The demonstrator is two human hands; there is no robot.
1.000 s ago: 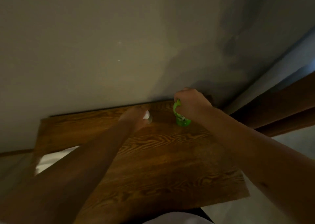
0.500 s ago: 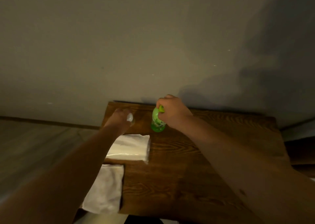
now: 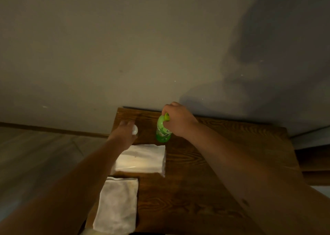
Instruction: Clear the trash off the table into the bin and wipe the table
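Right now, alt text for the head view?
The right hand grips the top of a green bottle on a wooden table by a wall; the left hand closes on a small white object. Nearer lie a tissue pack and white cloth.

Bottle cap (image 3: pixel 166 117): mostly covered by the right hand (image 3: pixel 175 121).
White object (image 3: pixel 134 129): largely hidden by the left hand (image 3: pixel 124 133); unidentifiable.
Cloth (image 3: pixel 117 205): lower corner cropped.

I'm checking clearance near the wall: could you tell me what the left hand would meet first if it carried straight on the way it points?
Probably the grey wall behind the brown wooden table; the left hand, closed on a small clear bottle, points toward the back edge. Depth is uncertain.
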